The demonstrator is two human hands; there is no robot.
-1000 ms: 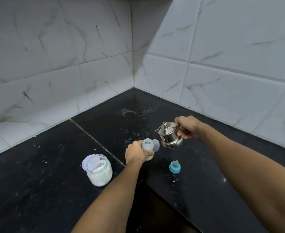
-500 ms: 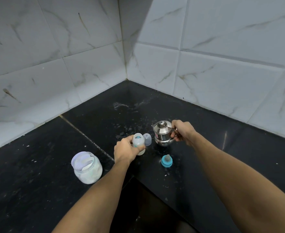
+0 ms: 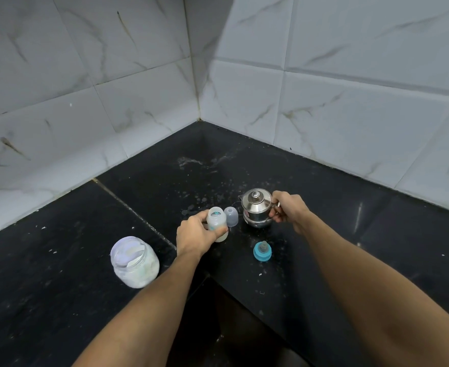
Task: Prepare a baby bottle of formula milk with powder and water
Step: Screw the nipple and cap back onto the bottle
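Observation:
A small open baby bottle (image 3: 216, 220) stands on the black counter (image 3: 337, 234), and my left hand (image 3: 197, 233) is wrapped around its side. Just right of it, a steel kettle (image 3: 257, 207) with a lid sits upright on the counter; my right hand (image 3: 288, 209) grips its handle. The clear bottle cap (image 3: 231, 216) stands between bottle and kettle. The teal ring with its teat (image 3: 262, 251) lies nearer to me. An open glass jar of white powder (image 3: 135, 261) stands to the left.
White marble-look tiled walls (image 3: 323, 88) meet in a corner behind the counter. Water splashes and powder specks mark the surface around the bottle. A dark gap (image 3: 218, 327) opens below the counter's inner edge between my arms.
The kettle, tilted over the bottle's mouth a second ago, has come down and stands upright on the counter. My left hand has kept hold of the bottle.

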